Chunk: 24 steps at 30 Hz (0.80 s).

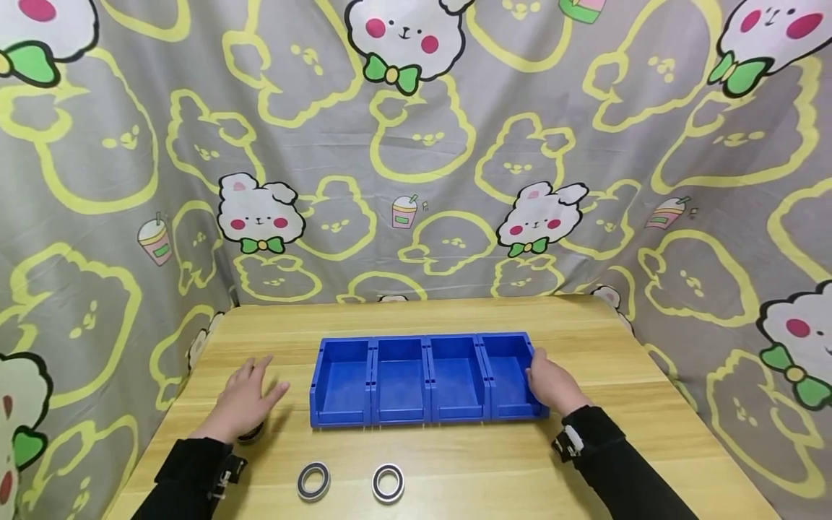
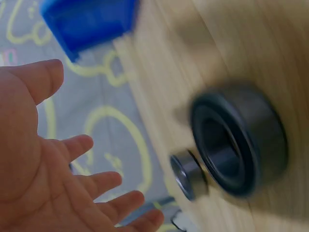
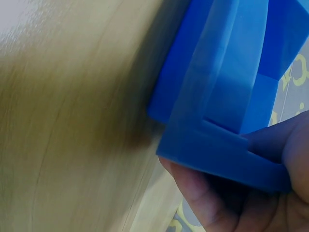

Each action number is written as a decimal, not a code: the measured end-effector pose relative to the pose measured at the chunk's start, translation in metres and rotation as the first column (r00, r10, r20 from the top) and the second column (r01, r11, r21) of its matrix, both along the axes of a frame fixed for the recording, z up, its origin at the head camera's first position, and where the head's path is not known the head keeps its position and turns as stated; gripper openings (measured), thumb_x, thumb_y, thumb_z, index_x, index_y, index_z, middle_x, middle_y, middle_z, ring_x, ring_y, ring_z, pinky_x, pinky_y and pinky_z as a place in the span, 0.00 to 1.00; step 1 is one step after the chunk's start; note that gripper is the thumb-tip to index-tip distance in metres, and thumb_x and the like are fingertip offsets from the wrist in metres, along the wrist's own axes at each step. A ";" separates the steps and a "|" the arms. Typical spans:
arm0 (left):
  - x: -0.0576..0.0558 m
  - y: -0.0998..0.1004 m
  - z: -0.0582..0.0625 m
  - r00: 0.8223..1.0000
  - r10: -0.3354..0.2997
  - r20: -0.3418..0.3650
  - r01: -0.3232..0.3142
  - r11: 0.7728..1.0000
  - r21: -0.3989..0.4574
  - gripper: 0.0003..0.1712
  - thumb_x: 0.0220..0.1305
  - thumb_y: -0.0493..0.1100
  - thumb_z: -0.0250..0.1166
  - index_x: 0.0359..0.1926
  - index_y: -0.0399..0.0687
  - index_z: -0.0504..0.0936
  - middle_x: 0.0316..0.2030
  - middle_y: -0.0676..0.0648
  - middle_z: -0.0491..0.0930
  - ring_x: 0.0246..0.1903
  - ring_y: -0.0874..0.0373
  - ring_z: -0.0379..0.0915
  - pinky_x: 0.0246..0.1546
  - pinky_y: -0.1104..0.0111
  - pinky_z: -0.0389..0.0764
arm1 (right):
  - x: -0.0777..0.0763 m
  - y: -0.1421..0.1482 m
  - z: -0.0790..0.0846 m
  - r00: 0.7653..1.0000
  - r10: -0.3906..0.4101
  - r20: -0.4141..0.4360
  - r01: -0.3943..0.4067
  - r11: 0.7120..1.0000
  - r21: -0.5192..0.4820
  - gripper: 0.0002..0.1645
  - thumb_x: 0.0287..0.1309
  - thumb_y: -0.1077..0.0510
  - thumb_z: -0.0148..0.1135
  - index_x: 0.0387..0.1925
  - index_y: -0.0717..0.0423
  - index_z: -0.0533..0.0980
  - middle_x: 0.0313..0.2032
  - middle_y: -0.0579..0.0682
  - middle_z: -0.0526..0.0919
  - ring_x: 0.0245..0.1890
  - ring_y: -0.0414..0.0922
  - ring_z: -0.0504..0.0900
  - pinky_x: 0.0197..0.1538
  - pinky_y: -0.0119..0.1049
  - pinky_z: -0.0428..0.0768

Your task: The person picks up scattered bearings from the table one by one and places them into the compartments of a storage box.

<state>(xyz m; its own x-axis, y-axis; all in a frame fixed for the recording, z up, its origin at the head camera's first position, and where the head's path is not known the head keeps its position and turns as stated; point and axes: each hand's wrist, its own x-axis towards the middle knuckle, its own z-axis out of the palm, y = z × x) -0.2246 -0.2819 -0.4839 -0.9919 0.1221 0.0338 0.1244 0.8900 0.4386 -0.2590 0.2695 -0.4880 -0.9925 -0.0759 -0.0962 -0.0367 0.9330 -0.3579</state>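
A row of several joined blue plastic storage bins (image 1: 398, 417) stands on the table. My right hand (image 1: 552, 381) grips the side wall of the rightmost bin, thumb inside and fingers outside; the right wrist view shows this grip on the bin's corner (image 3: 203, 137). My left hand (image 1: 243, 397) hovers left of the bins, fingers spread, holding nothing. Partly hidden beneath it lies a dark bearing (image 1: 252, 436). In the left wrist view, a large bearing (image 2: 265, 140) and a smaller-looking one (image 2: 197, 175) appear beside the open palm.
Two ring bearings, one left (image 1: 302, 482) and one right (image 1: 376, 484), lie flat on the wooden table (image 1: 455, 469) in front of the bins. A patterned grey curtain (image 1: 442, 245) encloses the table at the back and sides.
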 end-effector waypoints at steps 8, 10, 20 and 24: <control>-0.022 -0.037 -0.016 0.997 0.048 0.056 -0.049 0.999 0.017 0.42 0.77 0.55 0.52 0.74 0.27 0.50 0.68 0.16 0.45 0.65 0.17 0.41 0.63 0.30 0.52 | 0.002 -0.002 0.001 1.000 -0.028 0.011 0.029 1.000 -0.005 0.25 0.75 0.62 0.44 0.60 0.80 0.53 0.37 0.70 0.80 0.34 0.52 0.81 0.39 0.52 0.82; -0.027 -0.042 -0.017 0.996 0.057 0.064 -0.058 0.998 0.012 0.42 0.77 0.55 0.51 0.74 0.26 0.51 0.68 0.16 0.47 0.65 0.17 0.44 0.62 0.31 0.55 | 0.002 -0.002 0.001 1.000 -0.028 0.006 0.028 1.000 -0.006 0.25 0.75 0.63 0.44 0.60 0.80 0.53 0.36 0.70 0.80 0.34 0.53 0.82 0.39 0.53 0.82; -0.042 -0.043 -0.020 0.996 0.044 0.077 -0.041 0.998 -0.038 0.33 0.74 0.43 0.57 0.70 0.25 0.60 0.62 0.17 0.60 0.58 0.21 0.62 0.56 0.36 0.67 | 0.003 -0.004 0.003 0.998 -0.060 0.007 0.060 0.998 -0.020 0.22 0.74 0.62 0.45 0.58 0.77 0.55 0.39 0.71 0.79 0.35 0.54 0.81 0.41 0.54 0.81; -0.043 -0.042 -0.020 0.999 0.037 0.037 -0.035 0.997 -0.067 0.29 0.73 0.40 0.59 0.66 0.25 0.66 0.57 0.18 0.67 0.55 0.22 0.65 0.54 0.37 0.69 | 0.004 -0.004 0.003 0.999 -0.050 -0.014 0.050 0.999 -0.007 0.22 0.74 0.63 0.46 0.57 0.77 0.56 0.36 0.70 0.80 0.33 0.53 0.81 0.39 0.53 0.81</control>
